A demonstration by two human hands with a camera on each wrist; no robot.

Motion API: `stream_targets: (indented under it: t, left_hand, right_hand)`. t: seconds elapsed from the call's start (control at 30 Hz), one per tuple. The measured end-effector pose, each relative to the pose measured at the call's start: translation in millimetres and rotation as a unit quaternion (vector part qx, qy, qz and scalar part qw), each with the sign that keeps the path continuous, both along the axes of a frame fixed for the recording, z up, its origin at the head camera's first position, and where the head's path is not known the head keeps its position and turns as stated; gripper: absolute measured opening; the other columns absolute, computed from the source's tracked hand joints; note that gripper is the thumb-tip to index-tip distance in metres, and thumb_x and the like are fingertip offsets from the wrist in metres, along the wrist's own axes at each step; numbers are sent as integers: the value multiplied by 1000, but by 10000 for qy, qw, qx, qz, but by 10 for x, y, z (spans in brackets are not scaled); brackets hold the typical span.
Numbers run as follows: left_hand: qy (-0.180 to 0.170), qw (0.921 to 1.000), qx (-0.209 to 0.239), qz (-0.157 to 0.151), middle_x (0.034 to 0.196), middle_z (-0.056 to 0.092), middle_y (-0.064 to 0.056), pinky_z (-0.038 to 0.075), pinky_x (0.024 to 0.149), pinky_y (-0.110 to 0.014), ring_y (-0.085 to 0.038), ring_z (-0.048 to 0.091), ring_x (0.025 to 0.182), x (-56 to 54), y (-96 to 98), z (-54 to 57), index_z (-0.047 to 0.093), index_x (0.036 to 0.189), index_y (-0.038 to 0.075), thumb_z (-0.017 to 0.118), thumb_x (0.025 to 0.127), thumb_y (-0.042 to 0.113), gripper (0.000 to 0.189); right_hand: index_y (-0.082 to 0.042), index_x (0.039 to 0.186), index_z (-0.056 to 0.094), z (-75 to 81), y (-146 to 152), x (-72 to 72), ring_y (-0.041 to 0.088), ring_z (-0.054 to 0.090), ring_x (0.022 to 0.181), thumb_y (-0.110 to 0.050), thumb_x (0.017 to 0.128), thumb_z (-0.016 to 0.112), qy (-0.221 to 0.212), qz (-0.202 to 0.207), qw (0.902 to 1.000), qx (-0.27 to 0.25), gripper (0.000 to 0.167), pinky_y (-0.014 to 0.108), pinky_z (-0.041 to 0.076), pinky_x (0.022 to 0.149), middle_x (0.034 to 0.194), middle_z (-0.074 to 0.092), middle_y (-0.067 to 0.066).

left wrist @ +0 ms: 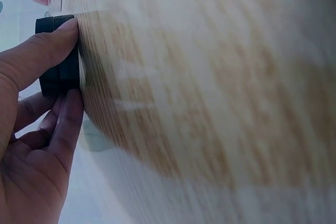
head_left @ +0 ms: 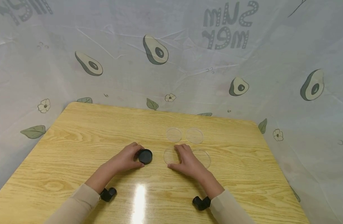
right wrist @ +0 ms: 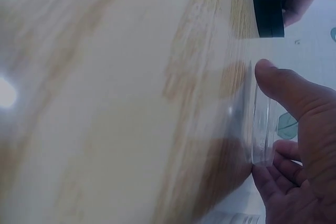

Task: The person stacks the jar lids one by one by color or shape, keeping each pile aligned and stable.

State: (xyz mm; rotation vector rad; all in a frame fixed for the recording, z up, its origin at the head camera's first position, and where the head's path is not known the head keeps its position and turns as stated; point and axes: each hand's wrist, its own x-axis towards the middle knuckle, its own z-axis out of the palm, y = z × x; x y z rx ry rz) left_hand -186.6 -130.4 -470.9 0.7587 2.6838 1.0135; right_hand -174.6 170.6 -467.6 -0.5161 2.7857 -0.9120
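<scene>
My left hand [head_left: 130, 158] pinches a black round lid-like piece [head_left: 145, 156] between thumb and fingers on the wooden table. From the side, in the left wrist view, this black piece [left wrist: 59, 56] shows a seam, as if two shallow rounds were stacked; I cannot tell whether they are separate. To its right, my right hand [head_left: 188, 161] holds a clear round dish [head_left: 168, 156] by its edge, thumb on the near side and fingers on the far side. The same clear dish [right wrist: 261, 129] stands low and see-through in the right wrist view. Part of it is hidden under the hand.
Two more clear round dishes [head_left: 173, 135] [head_left: 195, 136] lie behind my right hand, side by side. Another clear dish [head_left: 204, 158] lies just right of that hand. The wooden table [head_left: 104, 124] ends at a printed cloth [head_left: 182, 77]. Black wrist cameras [head_left: 108, 194] sit below both forearms.
</scene>
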Motion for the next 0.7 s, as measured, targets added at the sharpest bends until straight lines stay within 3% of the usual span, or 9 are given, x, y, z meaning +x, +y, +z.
stream_targets:
  t: [0.43,0.7]
  left_hand:
    - [-123,9999,-60,89,105,60,-7,47,80,-31,-13,51,87,-12,12,-30,67,126,1,89,83,17,50]
    - [-14,10000,-33,-8,104,60,-8,45,77,-30,-14,50,85,-9,17,-20,67,125,0,89,83,18,51]
  right_hand:
    - [0,151,49,-39,20,62,31,49,135,-39,89,84,66,110,9999,-8,82,51,46,112,146,53,18]
    - [-1,149,50,-50,12,87,29,49,132,-40,88,85,165,107,9998,41,80,50,47,111,144,54,16]
